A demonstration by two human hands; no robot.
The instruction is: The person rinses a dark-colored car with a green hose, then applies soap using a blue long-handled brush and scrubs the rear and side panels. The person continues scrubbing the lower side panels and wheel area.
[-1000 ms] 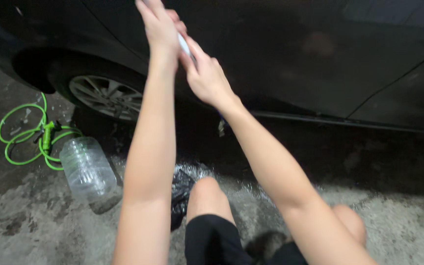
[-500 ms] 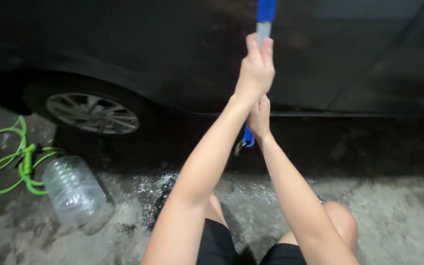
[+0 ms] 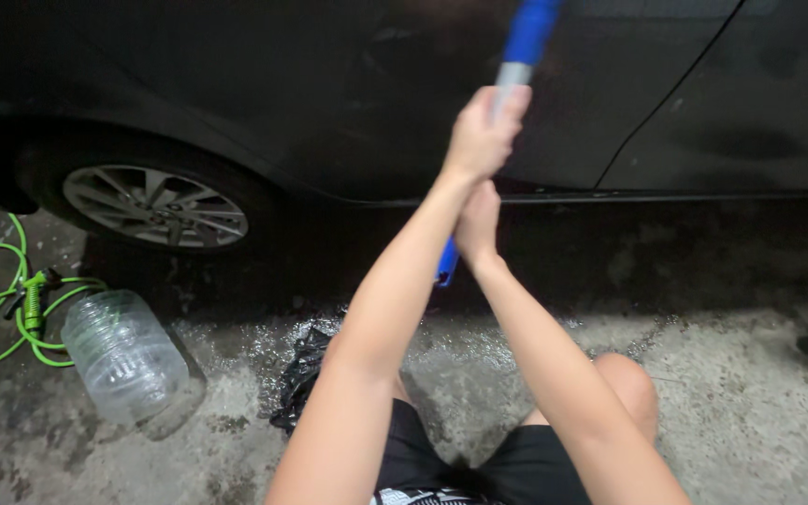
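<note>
Both my hands grip a long pole with a blue upper section (image 3: 527, 33) and a grey metal part just above my fingers. My left hand (image 3: 482, 133) is the upper one, closed around the grey part. My right hand (image 3: 476, 224) is closed lower down, near the pole's blue bottom end (image 3: 446, 266). The pole leans up and to the right against the side of a black car (image 3: 348, 103). Its top runs out of the frame. My bare knees and black shorts (image 3: 516, 468) show at the bottom.
The car's front wheel (image 3: 154, 206) is at the left. A coiled green hose with a spray nozzle (image 3: 25, 304) and a large clear plastic bottle (image 3: 123, 355) lie on the wet concrete. A crumpled black bag (image 3: 303, 374) sits by my left knee.
A second ago my hands were high at the upper left with the pole barely visible. They now hold it at the centre, and it has tilted rightward since half a second ago.
</note>
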